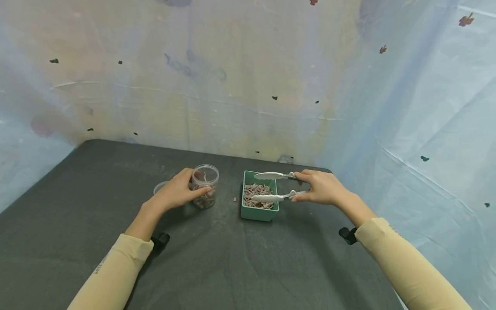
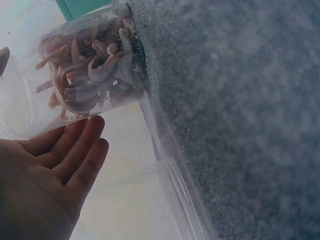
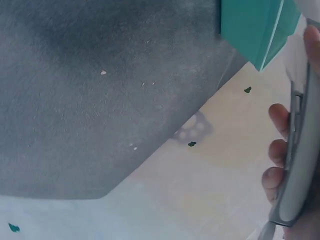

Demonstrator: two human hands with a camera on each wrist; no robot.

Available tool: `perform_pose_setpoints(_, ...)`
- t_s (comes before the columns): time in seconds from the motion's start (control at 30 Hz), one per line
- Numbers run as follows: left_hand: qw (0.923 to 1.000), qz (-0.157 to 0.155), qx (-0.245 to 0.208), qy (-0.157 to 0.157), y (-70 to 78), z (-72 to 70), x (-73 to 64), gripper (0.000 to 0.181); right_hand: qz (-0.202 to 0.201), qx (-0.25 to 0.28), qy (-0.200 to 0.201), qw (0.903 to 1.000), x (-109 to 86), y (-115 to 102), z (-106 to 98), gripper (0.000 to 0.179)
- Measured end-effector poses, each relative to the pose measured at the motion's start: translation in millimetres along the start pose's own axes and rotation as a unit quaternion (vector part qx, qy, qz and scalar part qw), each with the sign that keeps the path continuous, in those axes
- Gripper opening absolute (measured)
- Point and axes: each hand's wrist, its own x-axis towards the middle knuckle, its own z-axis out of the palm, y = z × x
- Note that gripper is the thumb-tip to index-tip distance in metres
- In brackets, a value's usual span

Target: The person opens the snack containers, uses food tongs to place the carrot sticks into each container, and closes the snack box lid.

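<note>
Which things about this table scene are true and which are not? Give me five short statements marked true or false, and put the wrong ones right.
1. The right hand holds tongs. True.
2. The two arms of the tongs are pressed together. False: they stand apart, over the green box.
3. The green box holds brownish pieces. True.
4. The left hand holds the clear jar. True.
5. The clear jar is empty. False: similar pieces show through its wall.
</note>
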Motion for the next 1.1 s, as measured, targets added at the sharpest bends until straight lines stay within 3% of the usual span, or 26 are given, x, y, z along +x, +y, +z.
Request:
perform_pose_setpoints(0.33, 1.0000, -0.002, -0.002, 0.001, 0.9, 0.0, -1.0, 0.082, -0.010, -0.045, -0.065, 0.9968, 8.7, -5, -14, 0.094)
perform_pose_setpoints(0.6, 1.0000, -0.006, -0.001, 0.001, -0.1, -0.7, -0.6, 0.083, -0.004, -0.083, -0.139, 0.9869, 29.8, -18, -35, 0.098)
perform_pose_setpoints(0.77, 1.0000, -0.006, -0.002, 0.001, -0.2, -0.8, -0.8, 0.083, 0.004, -0.109, -0.170, 0.9793, 44.6, -28, -32, 0.095)
perform_pose_setpoints(1.1, 1.0000, -0.009, 0.002, 0.001, 2.7, -3.4, -0.1, 0.084, 0.024, -0.093, -0.199, 0.9752, 58.2, -30, -23, 0.088)
